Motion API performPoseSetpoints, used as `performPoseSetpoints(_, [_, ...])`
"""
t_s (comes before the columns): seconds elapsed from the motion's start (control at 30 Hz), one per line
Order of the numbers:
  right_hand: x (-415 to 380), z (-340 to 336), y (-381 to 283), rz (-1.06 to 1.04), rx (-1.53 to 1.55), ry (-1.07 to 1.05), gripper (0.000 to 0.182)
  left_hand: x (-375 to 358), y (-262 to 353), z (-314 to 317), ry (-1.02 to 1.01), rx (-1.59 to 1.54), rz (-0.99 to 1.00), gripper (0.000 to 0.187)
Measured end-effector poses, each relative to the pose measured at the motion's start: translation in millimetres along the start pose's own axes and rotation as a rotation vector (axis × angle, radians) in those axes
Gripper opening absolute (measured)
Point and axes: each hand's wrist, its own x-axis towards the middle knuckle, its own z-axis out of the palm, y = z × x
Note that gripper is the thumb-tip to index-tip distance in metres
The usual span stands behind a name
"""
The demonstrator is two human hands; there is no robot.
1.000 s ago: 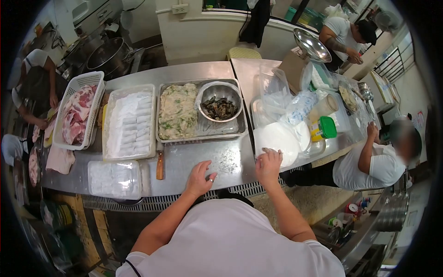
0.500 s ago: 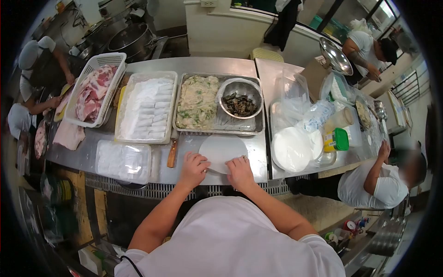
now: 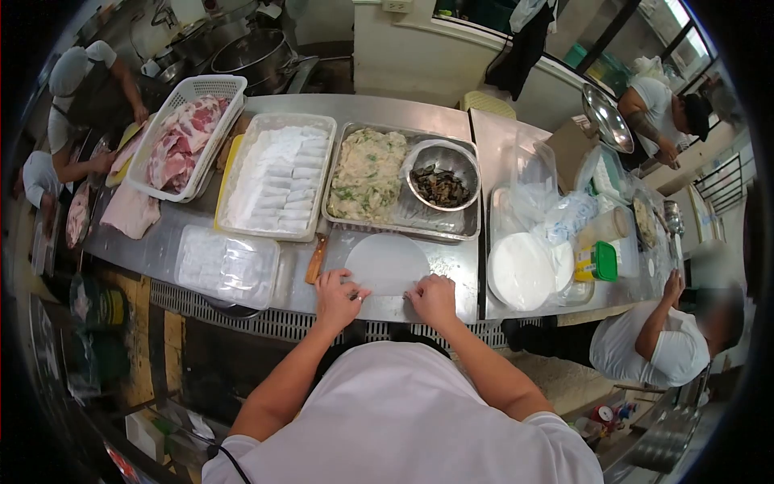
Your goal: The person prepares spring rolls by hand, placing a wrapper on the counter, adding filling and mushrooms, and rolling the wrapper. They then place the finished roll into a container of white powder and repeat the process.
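A round, thin white wrapper (image 3: 389,262) lies flat on the metal table. My left hand (image 3: 339,298) pinches its lower left edge between thumb and fingers. On the lower right edge, the curled fingers of my right hand (image 3: 431,297) press together at the rim. Behind the wrapper stands a metal tray with a pale filling flecked with green (image 3: 367,173) and a steel bowl (image 3: 442,175) of dark pieces. A wooden-handled tool (image 3: 316,259) rests beside my left hand. White rolls (image 3: 294,189) line a plastic tub to the left.
A lidded container (image 3: 227,266) sits front left, a basket of raw meat (image 3: 187,145) behind it. On the right are a stack of white rounds (image 3: 522,272) and a green-lidded jar (image 3: 597,262). Co-workers stand at left, back right and right (image 3: 665,339).
My hands have moved apart along the wrapper's near edge, the right one outward. The whole view has shifted, so the table's contents appear farther right.
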Motion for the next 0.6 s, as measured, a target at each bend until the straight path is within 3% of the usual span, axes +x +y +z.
performPoseSetpoints(0.07, [4, -3, -3, 0.054, -0.046, -0.025, 0.021, 9, 10, -1, -0.008, 0.021, -0.106, 0.026])
performPoseSetpoints(0.17, [3, 2, -7, -0.089, -0.071, 0.178, 0.035, 15, 9, 5, -0.018, 0.036, -0.119, 0.028])
performPoseSetpoints(0.27, [-11, 1, -15, -0.496, -0.284, 0.183, 0.049, 15, 9, 7, -0.026, 0.042, -0.123, 0.023])
performPoseSetpoints(0.3, [-17, 6, -16, -0.516, -0.318, 0.056, 0.050, 15, 10, 7, 0.007, 0.030, -0.084, 0.021])
performPoseSetpoints(0.37, [-29, 3, -9, -0.449, -0.278, 0.000, 0.050, 15, 12, 8, 0.075, 0.005, -0.006, 0.020])
performPoseSetpoints(0.47, [-41, -16, 15, -0.344, -0.293, -0.029, 0.050, 13, 6, 7, -0.010, 0.045, 0.087, 0.022])
performPoseSetpoints(0.6, [-43, -32, 50, -0.260, -0.266, -0.004, 0.054, 7, 8, 9, -0.008, 0.018, 0.035, 0.020])
